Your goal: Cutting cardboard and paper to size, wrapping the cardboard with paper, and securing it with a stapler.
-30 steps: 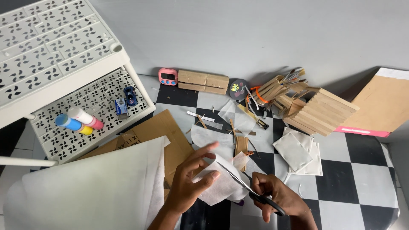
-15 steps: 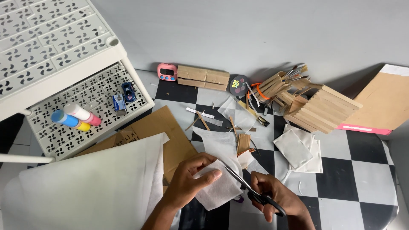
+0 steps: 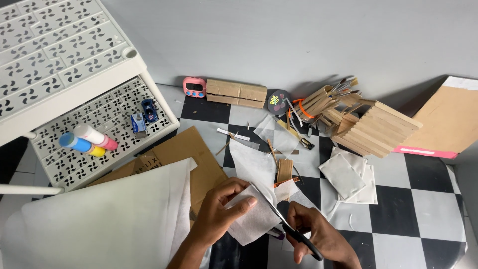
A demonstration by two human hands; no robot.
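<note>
Since the earlier frames, the white sheet piece [image 3: 251, 214] has been drawn lower and nearer the bottom centre of the frame, and the scissors [image 3: 286, 221] have been carried further across it. The piece is pinched flat by the left hand [image 3: 219, 214], thumb on top and fingers beneath. The black handles are gripped by the right hand [image 3: 318, 239], with the blades parted and set slantwise on the sheet's right edge.

As a judgement, the cutting appears partly done. Several cut white rectangles [image 3: 348, 174] are already stacked right of centre, and a strip seems to be coming away beside the blades. A large uncut white sheet [image 3: 99, 224] is left at lower left, so more may be cut.

Around the work, brown cardboard [image 3: 194, 154] lies under the large sheet, and a small wooden stick panel [image 3: 285, 170] sits just above the hands. A stick-built model [image 3: 373, 129] and a brush bundle [image 3: 323, 99] are seen at upper right. A pink timer [image 3: 194, 87] and a wooden block [image 3: 236, 93] stand along the wall. A white perforated rack [image 3: 74, 89] fills the upper left, holding paint bottles [image 3: 87, 139] and a toy car [image 3: 148, 110].

Offcuts are scattered over the checkered table [image 3: 428, 209], crowding the space near the blades.
</note>
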